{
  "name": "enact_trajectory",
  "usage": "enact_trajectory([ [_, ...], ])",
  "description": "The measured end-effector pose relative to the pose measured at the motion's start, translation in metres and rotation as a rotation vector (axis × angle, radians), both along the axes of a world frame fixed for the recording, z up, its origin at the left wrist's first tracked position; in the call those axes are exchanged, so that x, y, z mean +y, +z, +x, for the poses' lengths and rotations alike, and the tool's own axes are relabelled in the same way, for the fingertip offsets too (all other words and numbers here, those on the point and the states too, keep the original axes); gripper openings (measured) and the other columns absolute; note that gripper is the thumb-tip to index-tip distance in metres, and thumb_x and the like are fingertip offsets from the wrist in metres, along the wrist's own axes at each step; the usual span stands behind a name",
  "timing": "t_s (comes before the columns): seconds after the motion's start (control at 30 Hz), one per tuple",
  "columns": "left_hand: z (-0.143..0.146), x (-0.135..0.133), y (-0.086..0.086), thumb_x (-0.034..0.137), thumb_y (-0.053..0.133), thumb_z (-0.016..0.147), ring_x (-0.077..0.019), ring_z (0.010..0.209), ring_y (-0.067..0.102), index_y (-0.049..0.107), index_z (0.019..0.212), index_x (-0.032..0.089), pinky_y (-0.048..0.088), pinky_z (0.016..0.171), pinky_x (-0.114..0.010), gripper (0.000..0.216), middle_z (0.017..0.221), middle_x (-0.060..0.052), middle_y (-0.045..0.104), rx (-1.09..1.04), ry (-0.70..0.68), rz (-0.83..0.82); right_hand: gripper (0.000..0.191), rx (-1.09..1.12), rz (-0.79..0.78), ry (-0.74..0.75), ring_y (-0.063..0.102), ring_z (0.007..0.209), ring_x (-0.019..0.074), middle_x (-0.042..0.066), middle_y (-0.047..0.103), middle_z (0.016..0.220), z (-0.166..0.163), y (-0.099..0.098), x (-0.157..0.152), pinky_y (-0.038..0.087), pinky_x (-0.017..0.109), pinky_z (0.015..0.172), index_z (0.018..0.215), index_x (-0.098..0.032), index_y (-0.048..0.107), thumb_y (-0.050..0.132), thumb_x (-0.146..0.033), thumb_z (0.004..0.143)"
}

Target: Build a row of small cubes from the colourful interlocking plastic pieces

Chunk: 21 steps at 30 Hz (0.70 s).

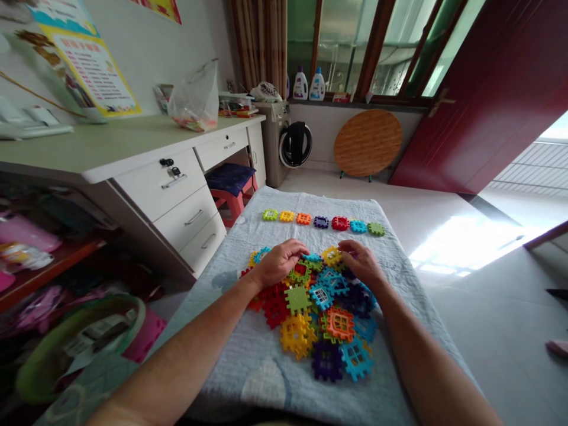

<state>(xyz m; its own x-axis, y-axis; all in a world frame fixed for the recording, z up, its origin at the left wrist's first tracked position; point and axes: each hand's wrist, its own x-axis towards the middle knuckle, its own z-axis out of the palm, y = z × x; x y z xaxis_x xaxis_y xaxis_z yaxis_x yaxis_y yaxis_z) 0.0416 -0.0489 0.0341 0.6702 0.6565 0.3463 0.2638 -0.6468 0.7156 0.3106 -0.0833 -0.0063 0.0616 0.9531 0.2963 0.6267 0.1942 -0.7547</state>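
A heap of colourful square plastic building tiles (317,322) lies on a pale blue quilted blanket (248,378). Beyond the heap, several tiles (322,222) stand in a straight row, green at the left through yellow, orange, purple, red, blue to green at the right. My left hand (279,260) rests on the far left of the heap with its fingers curled over the tiles. My right hand (360,260) lies on the far right of the heap, fingers bent, touching a yellow tile (331,255). Whether either hand grips a tile is hidden.
A white desk with drawers (177,195) stands to the left, with a red stool (231,189) under it. A washing machine (284,142) and a round wooden tabletop (367,142) stand at the back wall. A dark red door (488,100) is at the right. Clutter fills the left floor.
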Motion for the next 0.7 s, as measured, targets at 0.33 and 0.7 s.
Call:
enact_trajectory([
  [0.33, -0.046, 0.036, -0.035, 0.034, 0.054, 0.085, -0.0249, 0.107, 0.058, 0.068, 0.097, 0.019, 0.042, 0.101, -0.041, 0.024, 0.108, -0.009, 0.066, 0.191, 0.556, 0.248, 0.024, -0.145, 0.039, -0.091, 0.062, 0.079, 0.0212, 0.007, 0.071, 0.088, 0.007, -0.009, 0.004, 0.047, 0.038, 0.080, 0.095, -0.019, 0.065, 0.053, -0.026, 0.075],
  [0.7, -0.052, 0.036, -0.044, 0.051, 0.056, 0.081, -0.0241, 0.117, 0.054, 0.069, 0.106, 0.023, 0.037, 0.107, -0.038, 0.039, 0.119, -0.006, 0.064, 0.315, 0.256, 0.028, 0.027, 0.302, -0.064, 0.068, 0.061, 0.078, 0.0177, 0.003, 0.070, 0.088, -0.004, 0.000, -0.003, 0.046, 0.033, 0.075, 0.099, -0.021, 0.065, 0.053, -0.031, 0.077],
])
